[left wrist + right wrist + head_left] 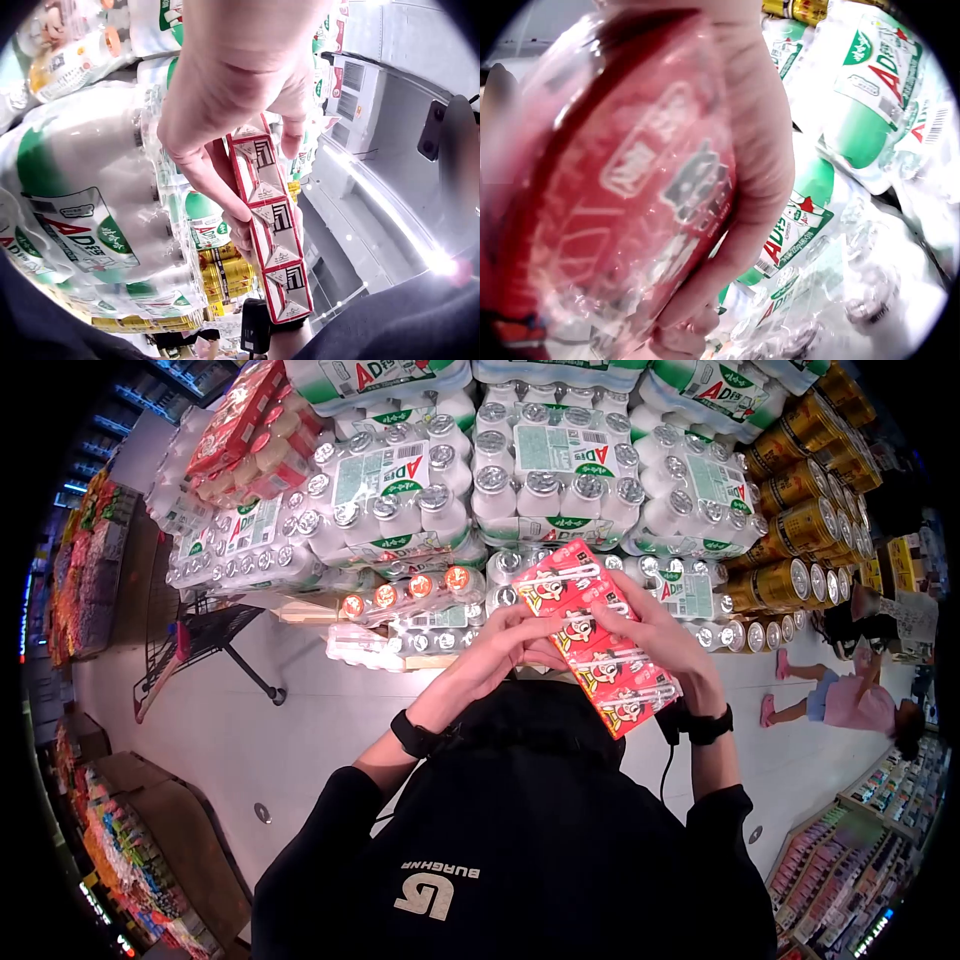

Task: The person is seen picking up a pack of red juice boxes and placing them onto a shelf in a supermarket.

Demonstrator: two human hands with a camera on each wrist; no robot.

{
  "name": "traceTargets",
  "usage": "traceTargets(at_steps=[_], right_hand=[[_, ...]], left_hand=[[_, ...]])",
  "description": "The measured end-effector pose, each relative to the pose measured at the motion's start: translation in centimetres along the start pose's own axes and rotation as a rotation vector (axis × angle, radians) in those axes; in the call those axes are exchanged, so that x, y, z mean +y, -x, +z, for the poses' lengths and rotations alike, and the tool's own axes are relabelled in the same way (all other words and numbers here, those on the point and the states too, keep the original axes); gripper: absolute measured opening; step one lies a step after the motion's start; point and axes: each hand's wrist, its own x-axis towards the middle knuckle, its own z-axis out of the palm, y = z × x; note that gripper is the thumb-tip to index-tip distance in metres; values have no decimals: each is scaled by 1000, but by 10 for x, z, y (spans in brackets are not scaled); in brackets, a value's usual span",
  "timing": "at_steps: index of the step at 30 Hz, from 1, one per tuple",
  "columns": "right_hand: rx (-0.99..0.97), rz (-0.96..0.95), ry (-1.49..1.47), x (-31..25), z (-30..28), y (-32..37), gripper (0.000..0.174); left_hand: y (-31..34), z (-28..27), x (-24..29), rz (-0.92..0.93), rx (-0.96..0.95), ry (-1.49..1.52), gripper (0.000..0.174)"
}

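Observation:
A red shrink-wrapped pack of small drink cartons (pixel 605 650) with cartoon figures and white straws is held slantwise before the chest. The left hand (pixel 508 645) grips its left side, fingers reaching onto the front. On the other side the right hand (pixel 665 635) holds the upper right edge. The left wrist view shows the carton ends (pixel 274 225) in a row, with the left hand (pixel 232 90) around the pack. Close up in the right wrist view, the red pack (pixel 622 180) fills the left part, its clear wrap shining, and the right hand (pixel 754 142) curves around its edge.
Stacked multipacks of white bottles (pixel 560 465) stand just ahead, with golden cans (pixel 800 530) at the right and red-lidded jars (pixel 270 450) at the upper left. A dark cart (pixel 205 650) stands left. A person in pink (pixel 860 695) is on the right.

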Motion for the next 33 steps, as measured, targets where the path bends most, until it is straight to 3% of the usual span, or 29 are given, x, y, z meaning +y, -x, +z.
traceTargets(at_steps=[2, 6, 9, 13, 16, 20, 24, 26, 27, 30, 33], right_hand=[[-95, 67, 170, -25, 7, -4, 71], [-213, -95, 228, -9, -1, -25, 70], [-138, -75, 190, -10, -7, -23, 59], [105, -153, 118, 9, -6, -30, 50], [253, -317, 12, 29, -1, -39, 48], [355, -398, -87, 35, 4, -37, 44], [368, -438, 39, 32, 7, -34, 40], [350, -411, 81, 22, 10, -30, 38], [379, -363, 140, 13, 13, -27, 41], [625, -850, 1069, -9, 28, -18, 46], [330, -979, 986, -12, 62, -12, 48]], left_hand=[[5, 2, -1, 67, 49, -32, 34], [19, -8, -1, 178, 162, 13, 36], [28, -16, 0, 217, 241, 87, 49], [42, -16, 3, 254, 309, 17, 50], [41, -24, 0, 237, 270, -14, 48], [38, -40, -2, 239, 67, 271, 39], [32, -26, -3, 161, 309, 120, 41], [32, -28, -4, 205, 311, 163, 41], [33, -28, -4, 232, 330, 176, 41], [34, -27, 1, 289, 348, 178, 43], [32, -23, 3, 347, 379, 165, 43]])
